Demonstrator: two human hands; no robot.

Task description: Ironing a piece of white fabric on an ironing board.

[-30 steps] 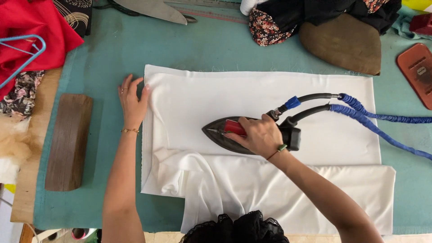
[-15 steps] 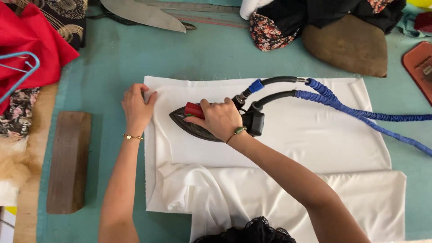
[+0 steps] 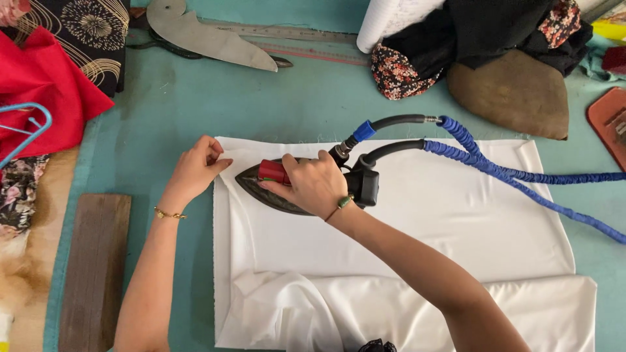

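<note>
White fabric lies under the steam iron, gripped by the right hand; left hand pinches the far-left corner, so its fingertips risk scorching.

Packages, labels, signs, screens — none can be made out with certainty. Nearest candidate: a flat reddish-brown rounded-corner object at three o'clock, cut off by the frame edge — whether case or screen cannot be told.
</note>
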